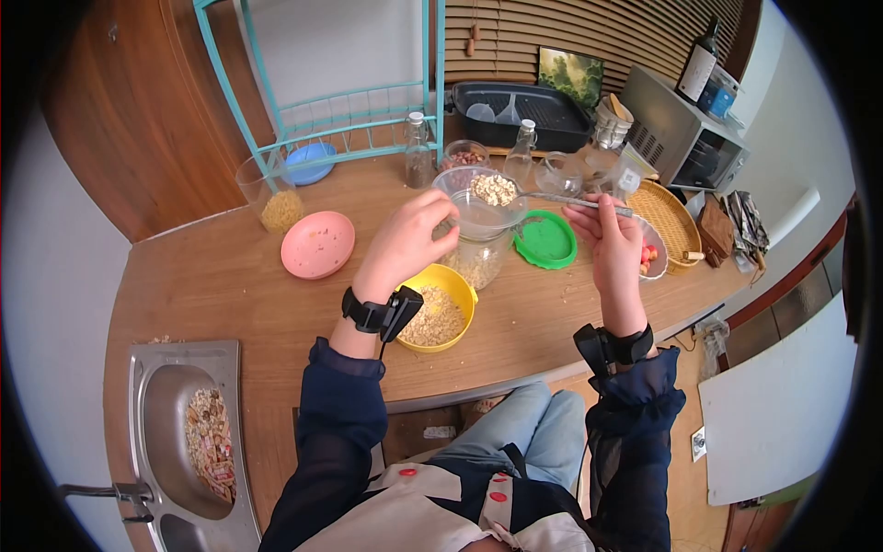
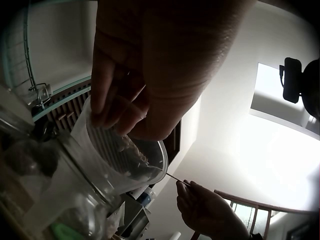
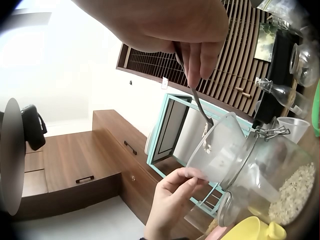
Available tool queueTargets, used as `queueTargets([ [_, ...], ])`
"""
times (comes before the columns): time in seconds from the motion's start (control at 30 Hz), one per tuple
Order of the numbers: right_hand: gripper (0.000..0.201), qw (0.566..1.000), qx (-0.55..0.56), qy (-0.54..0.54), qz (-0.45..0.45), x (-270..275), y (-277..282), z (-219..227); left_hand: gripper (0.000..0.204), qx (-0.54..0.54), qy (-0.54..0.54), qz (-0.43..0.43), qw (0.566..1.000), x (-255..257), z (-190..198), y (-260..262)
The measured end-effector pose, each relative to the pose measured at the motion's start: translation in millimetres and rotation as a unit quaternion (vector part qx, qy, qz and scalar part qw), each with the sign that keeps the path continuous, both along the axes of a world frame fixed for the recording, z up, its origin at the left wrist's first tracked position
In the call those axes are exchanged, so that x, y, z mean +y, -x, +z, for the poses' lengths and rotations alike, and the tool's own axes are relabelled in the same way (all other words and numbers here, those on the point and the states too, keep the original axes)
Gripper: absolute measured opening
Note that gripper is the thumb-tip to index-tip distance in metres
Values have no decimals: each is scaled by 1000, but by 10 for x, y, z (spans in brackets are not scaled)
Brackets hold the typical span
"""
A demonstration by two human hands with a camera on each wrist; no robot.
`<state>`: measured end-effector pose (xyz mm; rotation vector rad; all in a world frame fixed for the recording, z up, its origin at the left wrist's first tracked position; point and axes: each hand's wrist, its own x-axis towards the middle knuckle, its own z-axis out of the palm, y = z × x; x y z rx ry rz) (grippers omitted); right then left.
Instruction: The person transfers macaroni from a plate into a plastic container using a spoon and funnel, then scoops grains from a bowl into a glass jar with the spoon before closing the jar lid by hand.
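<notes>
My left hand (image 1: pixel 411 235) pinches the near-left rim of a clear plastic funnel (image 3: pixel 220 157), fingers curled over its edge. The funnel sits in the mouth of a glass clip-top jar (image 3: pixel 250 172) with oats at the bottom. In my right hand (image 1: pixel 609 247) is the handle end of a long metal spoon (image 1: pixel 558 198). Its bowl, heaped with oats (image 1: pixel 495 189), is over the funnel in the head view; the right wrist view shows flakes by the spoon's tip inside the funnel. A yellow bowl (image 1: pixel 429 347) holding more oats stands in front of the jar.
Right of the jar lies a green lid (image 1: pixel 547 241). A pink plate (image 1: pixel 318 245) and a tumbler of yellow grains (image 1: pixel 281 210) are to the left. Glass bottles (image 1: pixel 417 156), a black pan (image 1: pixel 524 110) and a wicker tray (image 1: pixel 664 216) surround the back and right. A sink (image 1: pixel 152 405) is front left.
</notes>
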<state>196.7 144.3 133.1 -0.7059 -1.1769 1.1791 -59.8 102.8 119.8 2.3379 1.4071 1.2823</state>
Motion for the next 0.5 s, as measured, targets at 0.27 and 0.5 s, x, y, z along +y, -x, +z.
queueTargets([
  [0.27, 29, 1000, 7, 2, 5, -19, 4, -2, 10, 2, -4, -2, 1000, 5, -7, 7],
  [0.5, 29, 1000, 9, 4, 3, -23, 2, -1, 10, 0, -10, -8, 1000, 6, -1, 22],
])
